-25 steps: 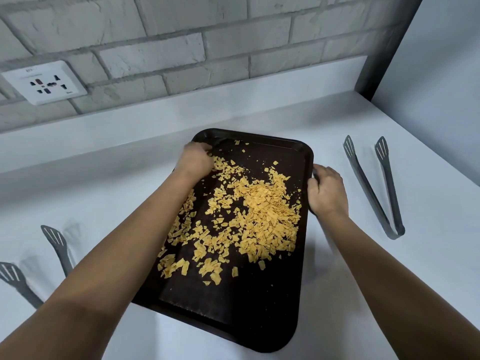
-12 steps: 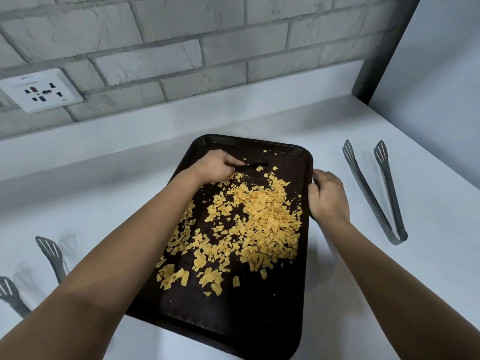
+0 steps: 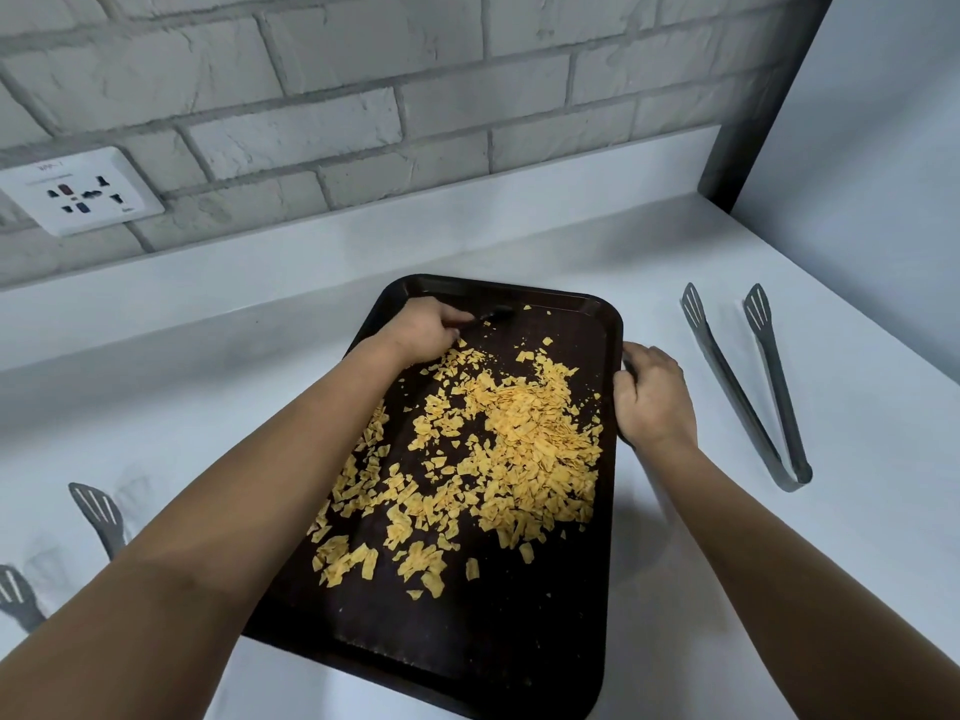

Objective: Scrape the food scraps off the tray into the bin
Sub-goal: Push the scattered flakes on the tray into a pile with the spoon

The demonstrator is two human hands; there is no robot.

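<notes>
Tray [image 3: 524,662], dark, rectangular, raised rim, lying flat on a white counter [image 3: 779,589] with its near end reaching the counter's front edge; no bin in view. Wall of pale brick behind, with a white socket plate [image 3: 78,192] at left. Right arm and left arm both extended over the work. Tongs [image 3: 748,387], grey metal, lying spread on the counter to the right of the tray, well apart from it; a second pair of tongs [image 3: 98,514] at the left edge, partly cut off. Food scraps [image 3: 514,444], yellow flakes, heaped toward the tray's centre and right, thinner trail along the left side. Right hand [image 3: 652,397] curled over the tray's right rim, holding it steady. Left hand [image 3: 423,327] at the far left corner, fingers closed round a small dark scraper [image 3: 493,314] whose blade lies low on the tray floor. Handling note, as judgement: keep the blade flat and draw it toward the near end in overlapping strokes, gathering the left-hand trail into the main heap; maintain the right-hand grip so the tray cannot slide; loose flakes may hop the low rim if swept fast.
</notes>
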